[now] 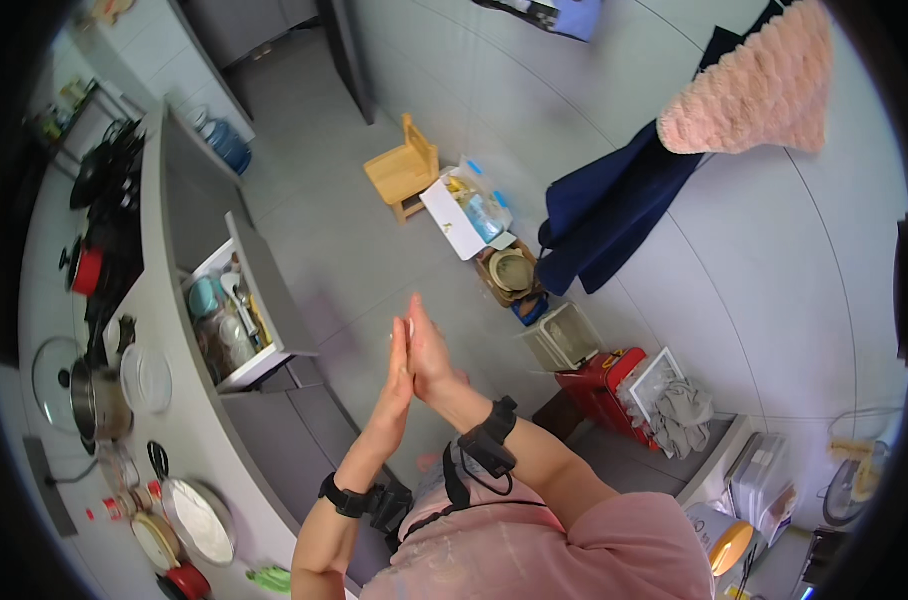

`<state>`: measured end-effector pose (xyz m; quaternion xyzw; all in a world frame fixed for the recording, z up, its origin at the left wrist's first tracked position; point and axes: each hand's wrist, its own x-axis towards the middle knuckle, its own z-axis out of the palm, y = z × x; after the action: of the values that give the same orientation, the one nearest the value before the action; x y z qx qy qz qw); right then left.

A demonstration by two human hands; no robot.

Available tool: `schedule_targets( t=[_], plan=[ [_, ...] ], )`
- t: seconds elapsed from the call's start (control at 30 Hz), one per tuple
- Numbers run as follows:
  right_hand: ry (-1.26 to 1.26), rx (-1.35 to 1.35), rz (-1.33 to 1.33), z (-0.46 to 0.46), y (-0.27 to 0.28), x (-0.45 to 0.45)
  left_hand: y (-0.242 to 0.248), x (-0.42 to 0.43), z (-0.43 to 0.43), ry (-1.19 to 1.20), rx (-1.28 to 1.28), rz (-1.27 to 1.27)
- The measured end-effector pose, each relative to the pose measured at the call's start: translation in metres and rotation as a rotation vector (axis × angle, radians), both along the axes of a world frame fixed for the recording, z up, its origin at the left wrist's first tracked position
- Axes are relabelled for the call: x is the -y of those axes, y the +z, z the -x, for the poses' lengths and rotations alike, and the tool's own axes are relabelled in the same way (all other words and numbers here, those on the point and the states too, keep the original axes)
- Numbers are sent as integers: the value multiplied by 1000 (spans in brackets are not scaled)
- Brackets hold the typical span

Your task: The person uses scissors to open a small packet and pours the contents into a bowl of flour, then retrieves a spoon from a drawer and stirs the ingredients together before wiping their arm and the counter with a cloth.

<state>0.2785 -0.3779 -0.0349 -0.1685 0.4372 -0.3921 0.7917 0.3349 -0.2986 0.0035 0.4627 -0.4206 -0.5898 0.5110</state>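
Note:
My left hand (pixel 398 379) and my right hand (pixel 429 352) meet palm to palm in front of my body, fingers straight and pointing away from me. No object shows in either one, though the surfaces between the palms are hidden. Each wrist wears a black strap with a small device. Below and to the left of my hands, an open drawer (pixel 296 341) juts from the counter. Inside it lie a turquoise container (pixel 205 297), clear plastic items (pixel 233 337) and some utensils.
The counter (pixel 199 420) bears a steel pot (pixel 101 405), a frying pan (pixel 197 521) and a clear lid (pixel 146 377). On the floor stand a small wooden chair (pixel 401 174), an open white box (pixel 454 225) and a red case (pixel 602 390). A navy apron (pixel 611 210) hangs on the wall.

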Motion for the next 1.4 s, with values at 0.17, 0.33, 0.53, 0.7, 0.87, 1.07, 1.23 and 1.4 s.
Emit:
schedule_targets(
  t=[0.17,0.33,0.53,0.7,0.87,1.07,1.23,1.4],
  plan=[
    [-172,-311,279,62,-3,61,27,56,6,-90,-587,-83],
    [248,-164,658,110,50,79,40,131,-4,111,-496,3],
    [560,-325,1191,63,117,75,43,184,-41,331,-445,20],
    [407,-807,1831,9,115,91,35,227,-89,561,-470,25],
    [241,-676,2060,-46,90,114,53,263,-151,783,-587,135],
    [581,-503,2199,-78,98,131,90,272,-228,823,-774,333],
    [851,-71,1873,-66,118,161,124,269,-256,576,-1092,411],
    [469,-237,1552,-101,162,204,150,269,-252,421,-1176,487]
  ],
)
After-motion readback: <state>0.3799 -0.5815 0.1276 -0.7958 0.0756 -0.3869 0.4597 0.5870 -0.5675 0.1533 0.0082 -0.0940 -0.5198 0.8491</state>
